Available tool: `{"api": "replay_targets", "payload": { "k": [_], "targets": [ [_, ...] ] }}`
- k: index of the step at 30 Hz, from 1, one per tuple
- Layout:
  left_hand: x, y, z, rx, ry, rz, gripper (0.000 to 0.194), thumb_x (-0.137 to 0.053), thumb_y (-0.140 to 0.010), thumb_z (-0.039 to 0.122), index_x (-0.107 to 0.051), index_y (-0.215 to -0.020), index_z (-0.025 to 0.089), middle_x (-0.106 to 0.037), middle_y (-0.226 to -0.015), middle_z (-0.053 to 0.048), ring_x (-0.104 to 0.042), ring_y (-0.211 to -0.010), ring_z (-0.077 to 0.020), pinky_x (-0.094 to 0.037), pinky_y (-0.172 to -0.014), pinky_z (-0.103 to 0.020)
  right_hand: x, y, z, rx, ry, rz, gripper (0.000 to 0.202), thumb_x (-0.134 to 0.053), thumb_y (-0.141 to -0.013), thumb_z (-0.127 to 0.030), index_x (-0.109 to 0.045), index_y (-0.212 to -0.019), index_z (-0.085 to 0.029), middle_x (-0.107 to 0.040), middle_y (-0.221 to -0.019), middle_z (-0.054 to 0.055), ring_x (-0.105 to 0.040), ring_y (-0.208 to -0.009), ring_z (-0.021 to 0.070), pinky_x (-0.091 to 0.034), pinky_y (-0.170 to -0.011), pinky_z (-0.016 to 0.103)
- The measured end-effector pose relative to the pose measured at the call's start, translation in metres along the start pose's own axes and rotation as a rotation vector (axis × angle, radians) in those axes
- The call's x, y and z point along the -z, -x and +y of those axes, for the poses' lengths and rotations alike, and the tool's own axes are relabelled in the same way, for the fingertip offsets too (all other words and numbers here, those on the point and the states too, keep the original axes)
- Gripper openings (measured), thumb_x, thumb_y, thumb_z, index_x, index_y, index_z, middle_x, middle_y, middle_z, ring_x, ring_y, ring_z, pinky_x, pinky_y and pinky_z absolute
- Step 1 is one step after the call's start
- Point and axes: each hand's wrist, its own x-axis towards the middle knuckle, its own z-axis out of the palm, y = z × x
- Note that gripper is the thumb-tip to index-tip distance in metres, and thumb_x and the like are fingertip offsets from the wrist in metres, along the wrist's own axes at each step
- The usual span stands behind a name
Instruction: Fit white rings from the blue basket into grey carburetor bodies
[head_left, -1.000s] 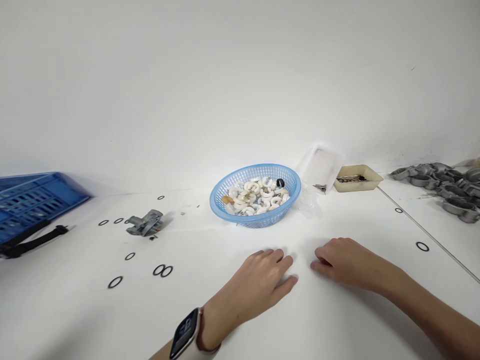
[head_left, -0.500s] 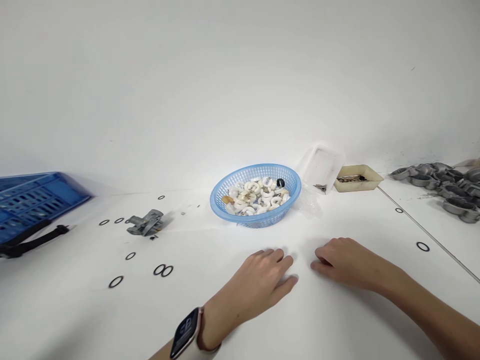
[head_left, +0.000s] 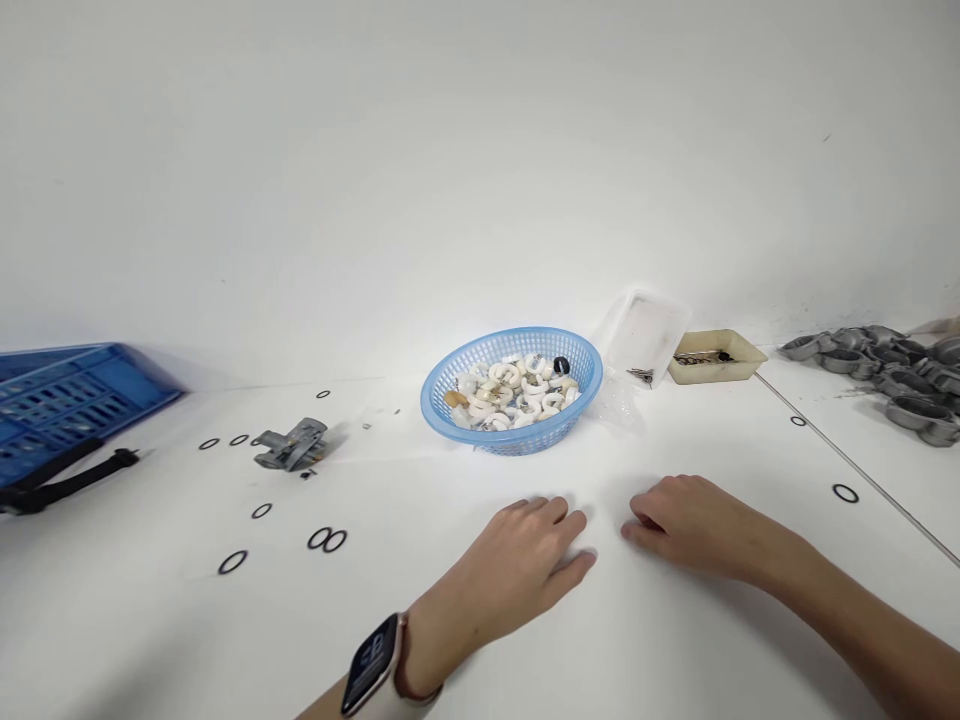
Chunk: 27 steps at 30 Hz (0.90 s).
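Note:
My left hand [head_left: 529, 555], with a smartwatch [head_left: 373, 655] on its wrist, rests palm down on the white table. Its fingers are loosely bent, the thumb stands apart, and I see nothing held. Just to the right, my right hand [head_left: 679, 520] also lies on the table. Its fingers curl loosely downward with a gap between thumb and forefinger; nothing shows in that gap. A short space separates the two hands. Beyond them stands a blue plastic basket [head_left: 442, 425] holding many white ring-shaped plastic parts [head_left: 510, 375], a black one [head_left: 560, 366] and a tan piece [head_left: 454, 399].
A grey metal carburetor-like part [head_left: 292, 445] lies at left among several black O-rings [head_left: 233, 562]. Beyond it is a blue crate [head_left: 112, 395]. Right of the basket are a white tray [head_left: 645, 330], a cream tray [head_left: 716, 372] with small metal pieces, and grey metal castings [head_left: 911, 385].

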Motion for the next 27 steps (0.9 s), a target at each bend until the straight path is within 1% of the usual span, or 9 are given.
{"api": "replay_targets", "payload": {
  "k": [6,27],
  "targets": [
    [0.0,-0.0005,0.0004,0.003,-0.005,-0.008,0.018,-0.049,-0.103,0.032,-0.052,-0.09,0.02,-0.06,-0.089,-0.002,-0.061,-0.077,-0.0225,-0.041,-0.066,-0.034,-0.0004,0.0003,0.0003,-0.005,-0.001,-0.003,0.041,-0.043,-0.096,-0.031,-0.025,-0.06,-0.019,-0.033,-0.05,-0.005,-0.026,-0.047,0.0101,-0.018,-0.051,0.03],
    [0.0,0.0,0.0003,-0.008,-0.004,0.02,0.018,-0.05,-0.102,0.032,-0.054,-0.09,0.02,-0.06,-0.087,-0.002,-0.061,-0.076,-0.0225,-0.043,-0.066,-0.035,-0.001,-0.0004,0.0012,-0.001,-0.007,0.002,0.042,-0.043,-0.096,-0.03,-0.024,-0.06,-0.019,-0.032,-0.05,-0.005,-0.025,-0.048,0.0104,-0.018,-0.051,0.03]
  ]
}}
